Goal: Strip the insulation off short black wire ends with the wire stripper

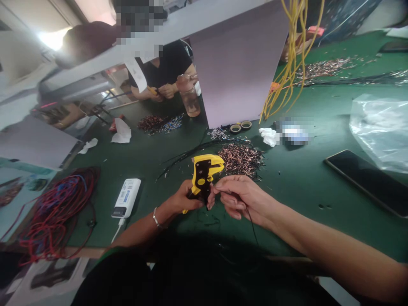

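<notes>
Watching my feed, I saw the left hand [188, 197] closed around the grip of a yellow-and-black wire stripper [204, 170], with a metal bracelet [156, 216] on that wrist. The right hand [242, 197] was narrowly pinched, holding a thin black wire [250, 221] just beside the stripper. Just past the right hand, a heap of short copper-colored wire pieces [240, 159] lay on the green bench mat [296, 178]. Left of the left hand sat a white power bank [126, 197] with a cable plugged in, and farther left was a tangle of red and blue wire [55, 212]. Right of the right hand I saw a black phone [366, 182] and a clear plastic bag [379, 131]. Farther ahead, yellow cables [290, 55] hung beside a pale panel [239, 63], and across the bench, a co-worker's hands [165, 91] held a small yellow tool [152, 90].
</notes>
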### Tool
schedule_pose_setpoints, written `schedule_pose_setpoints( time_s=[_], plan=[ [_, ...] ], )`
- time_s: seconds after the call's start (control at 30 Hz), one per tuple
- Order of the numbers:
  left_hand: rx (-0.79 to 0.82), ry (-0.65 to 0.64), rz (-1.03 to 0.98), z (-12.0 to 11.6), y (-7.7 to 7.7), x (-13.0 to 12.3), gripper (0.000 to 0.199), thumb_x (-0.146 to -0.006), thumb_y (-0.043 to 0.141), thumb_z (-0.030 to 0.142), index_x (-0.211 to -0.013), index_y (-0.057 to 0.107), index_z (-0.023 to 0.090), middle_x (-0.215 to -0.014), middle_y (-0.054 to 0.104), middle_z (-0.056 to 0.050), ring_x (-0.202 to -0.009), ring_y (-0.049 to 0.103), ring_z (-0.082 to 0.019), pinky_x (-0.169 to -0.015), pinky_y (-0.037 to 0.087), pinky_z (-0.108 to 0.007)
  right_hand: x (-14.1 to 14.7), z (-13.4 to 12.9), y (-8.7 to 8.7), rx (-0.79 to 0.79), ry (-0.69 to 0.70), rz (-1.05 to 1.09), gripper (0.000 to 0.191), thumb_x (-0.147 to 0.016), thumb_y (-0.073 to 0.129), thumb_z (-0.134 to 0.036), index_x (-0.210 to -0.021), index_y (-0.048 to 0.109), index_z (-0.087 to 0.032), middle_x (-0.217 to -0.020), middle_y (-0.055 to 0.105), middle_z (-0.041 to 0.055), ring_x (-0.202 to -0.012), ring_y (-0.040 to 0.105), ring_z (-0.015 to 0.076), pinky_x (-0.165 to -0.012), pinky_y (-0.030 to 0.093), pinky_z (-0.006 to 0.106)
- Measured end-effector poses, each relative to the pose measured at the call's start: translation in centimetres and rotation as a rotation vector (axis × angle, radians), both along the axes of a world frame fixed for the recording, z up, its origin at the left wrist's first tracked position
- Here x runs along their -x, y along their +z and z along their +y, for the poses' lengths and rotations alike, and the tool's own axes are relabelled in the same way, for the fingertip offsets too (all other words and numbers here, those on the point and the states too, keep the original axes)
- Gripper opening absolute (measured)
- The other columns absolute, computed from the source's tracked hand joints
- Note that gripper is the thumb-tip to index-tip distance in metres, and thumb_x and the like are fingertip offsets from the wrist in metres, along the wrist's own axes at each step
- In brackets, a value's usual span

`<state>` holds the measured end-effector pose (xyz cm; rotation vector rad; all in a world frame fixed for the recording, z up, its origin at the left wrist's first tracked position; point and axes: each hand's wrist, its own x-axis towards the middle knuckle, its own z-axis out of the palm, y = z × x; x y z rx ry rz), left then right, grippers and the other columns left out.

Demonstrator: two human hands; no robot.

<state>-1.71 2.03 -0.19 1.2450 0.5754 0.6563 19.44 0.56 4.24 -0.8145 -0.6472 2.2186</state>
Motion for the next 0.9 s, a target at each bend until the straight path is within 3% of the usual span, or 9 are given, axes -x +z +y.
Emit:
schedule_pose_setpoints(
  time_s=[0.4,0.63,0.8,0.9],
  plan=[
    [-0.069,0.035,0.001,-0.3,0.7,-0.5,0.024,-0.078,0.075,0.025,-0.094,0.064,0.011,-0.073,0.062,-0.005,-0.063,0.061,-0.015,-0.062,0.052,-0.029,-0.2,-0.1,-0.2,0.016,0.015,0.004,0.012,-0.074,0.066,-0.020,-0.064,0.069,-0.014,-0.034,0.042,-0.0084,-0.030,0.021,0.0035,-0.029,0.030,0.019],
    [-0.102,0.079,0.168,-0.8,1.1,-0.5,0.026,-0.078,0.076,0.032,-0.080,0.061,0.011,-0.063,0.064,-0.005,-0.050,0.059,-0.012,-0.050,0.051,-0.024,-0.3,0.1,-0.1,0.014,0.028,-0.024,0.011,-0.072,0.067,-0.021,-0.062,0.068,-0.016,-0.034,0.040,-0.0097,-0.030,0.021,0.0031,-0.030,0.029,0.019],
    [0.010,0.196,0.197,-1.1,0.3,-0.6,0.028,-0.075,0.078,0.030,-0.085,0.059,0.012,-0.053,0.058,0.002,-0.039,0.052,-0.009,-0.039,0.043,-0.019,-0.5,0.4,-0.3,-0.028,0.009,-0.060,0.010,-0.071,0.068,-0.023,-0.063,0.069,-0.016,-0.034,0.041,-0.0093,-0.030,0.022,0.0030,-0.030,0.031,0.019],
    [0.102,0.229,0.120,-0.9,0.0,-0.9,0.027,-0.072,0.078,0.025,-0.088,0.060,0.012,-0.054,0.057,0.003,-0.040,0.051,-0.009,-0.041,0.044,-0.022,-0.7,0.6,-0.5,-0.081,-0.021,-0.100,0.010,-0.070,0.071,-0.024,-0.064,0.070,-0.016,-0.037,0.047,-0.0076,-0.029,0.026,0.0034,-0.031,0.034,0.020]
  ],
)
